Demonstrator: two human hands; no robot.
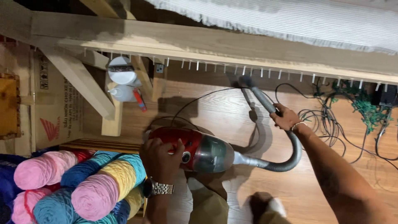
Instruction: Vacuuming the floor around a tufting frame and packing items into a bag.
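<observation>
My left hand point(161, 159) grips the top of a small red canister vacuum cleaner point(195, 151) with a smoky clear front, held above the wooden floor. A metal watch sits on that wrist. A grey ribbed hose point(289, 159) curves from the vacuum's front up to my right hand point(285, 118), which holds the hose near its dark nozzle point(247, 81). The nozzle points at the underside of a long wooden beam point(232, 45) studded with a row of small pegs. A black power cord trails from the vacuum across the floor.
Fat cones of yarn point(78, 182) in pink, blue and yellow are piled at lower left. A cardboard box point(52, 103) stands at left, a white plastic jug point(122, 79) behind slanted wooden legs. Tangled black cables and green string lights point(360, 108) lie at right. White woven cloth point(290, 18) lies above the beam.
</observation>
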